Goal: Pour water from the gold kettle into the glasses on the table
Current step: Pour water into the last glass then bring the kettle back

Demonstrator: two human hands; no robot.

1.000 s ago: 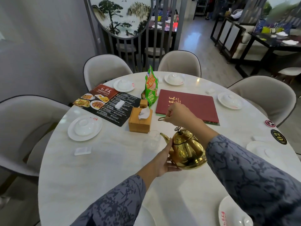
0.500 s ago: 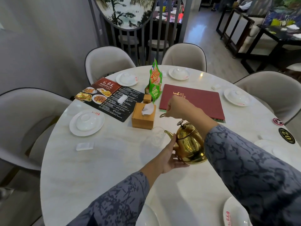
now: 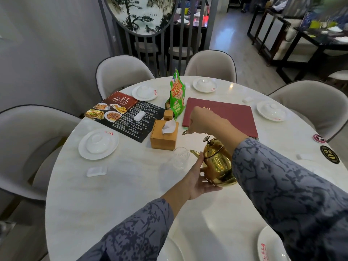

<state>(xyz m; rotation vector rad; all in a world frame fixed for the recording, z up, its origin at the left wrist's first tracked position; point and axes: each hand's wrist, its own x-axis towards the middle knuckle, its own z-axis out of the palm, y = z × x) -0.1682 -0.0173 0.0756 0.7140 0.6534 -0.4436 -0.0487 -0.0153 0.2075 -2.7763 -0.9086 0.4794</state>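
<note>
The gold kettle (image 3: 216, 162) is held above the round white table (image 3: 116, 196), tilted to the left. Its spout reaches over the rim of a clear glass (image 3: 181, 157) standing just in front of the wooden tissue box. My right hand (image 3: 202, 122) is closed on the kettle's handle above the lid. My left hand (image 3: 197, 178) cups the kettle's lower left side below the spout, fingers spread against the metal. I cannot make out any water stream or the level in the glass.
A wooden tissue box (image 3: 163, 135), green snack bag (image 3: 177, 97), red menu folder (image 3: 226, 114) and black picture menu (image 3: 124, 113) lie beyond the glass. White plates with upturned bowls (image 3: 98, 143) ring the table edge. Padded chairs (image 3: 28, 140) surround it.
The kettle has tipped further left and its spout has moved over the glass rim. Both hands kept their hold. My view has shifted slightly closer and lower.
</note>
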